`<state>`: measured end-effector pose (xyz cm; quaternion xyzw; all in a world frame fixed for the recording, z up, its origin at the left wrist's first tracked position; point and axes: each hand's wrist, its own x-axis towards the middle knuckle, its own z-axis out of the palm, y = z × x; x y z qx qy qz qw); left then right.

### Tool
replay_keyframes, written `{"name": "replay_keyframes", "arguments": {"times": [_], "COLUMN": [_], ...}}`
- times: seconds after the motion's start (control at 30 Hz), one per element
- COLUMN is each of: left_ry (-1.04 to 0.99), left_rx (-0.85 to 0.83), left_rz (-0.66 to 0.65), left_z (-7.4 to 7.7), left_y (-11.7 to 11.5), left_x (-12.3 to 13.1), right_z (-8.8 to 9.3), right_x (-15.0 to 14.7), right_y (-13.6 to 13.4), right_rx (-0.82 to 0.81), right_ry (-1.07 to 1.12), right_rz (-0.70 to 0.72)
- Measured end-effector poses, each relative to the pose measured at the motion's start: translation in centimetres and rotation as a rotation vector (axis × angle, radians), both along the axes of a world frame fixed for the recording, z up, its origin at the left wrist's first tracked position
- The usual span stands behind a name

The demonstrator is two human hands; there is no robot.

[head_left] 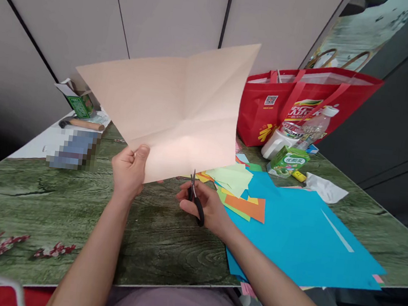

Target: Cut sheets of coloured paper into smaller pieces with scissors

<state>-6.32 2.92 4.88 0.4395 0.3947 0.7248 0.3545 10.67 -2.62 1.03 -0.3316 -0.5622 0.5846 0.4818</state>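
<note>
My left hand (129,170) pinches the lower left edge of a large pale peach sheet of paper (172,105), held up above the table with fold creases crossing at its middle. My right hand (205,206) grips black-handled scissors (196,199), blades pointing up at the sheet's bottom edge. Both hands hover over the green wood-patterned table (37,198).
A big blue sheet (301,233) lies at the right with several smaller coloured papers (240,186) piled beside it. Behind stand a red shopping bag (298,100), a plastic bottle (314,124), a green carton (287,160) and crumpled white paper (325,186). A hammer (82,123) and a small box (79,102) sit at the back left.
</note>
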Motion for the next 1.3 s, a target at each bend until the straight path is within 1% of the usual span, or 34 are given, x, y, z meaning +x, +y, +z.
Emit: {"name": "replay_keyframes", "arguments": {"times": [0.43, 0.8, 1.2, 1.3], "left_ry": [0.021, -0.01, 0.057, 0.044], "left_rx": [-0.02, -0.021, -0.012, -0.024], "left_rz": [-0.028, -0.045, -0.034, -0.036], "left_z": [-0.22, -0.29, -0.08, -0.07], "left_y": [-0.28, 0.08, -0.47, -0.43], "left_x": [0.53, 0.57, 0.44, 0.4], "right_z": [0.47, 0.31, 0.32, 0.33], "right_x": [0.23, 0.19, 0.2, 0.15], "right_y": [-0.23, -0.06, -0.06, -0.12], "right_rx": [-0.048, -0.022, -0.025, -0.021], "right_ry": [-0.027, -0.032, -0.037, -0.034], "right_rz": [-0.032, -0.036, -0.041, -0.043]}}
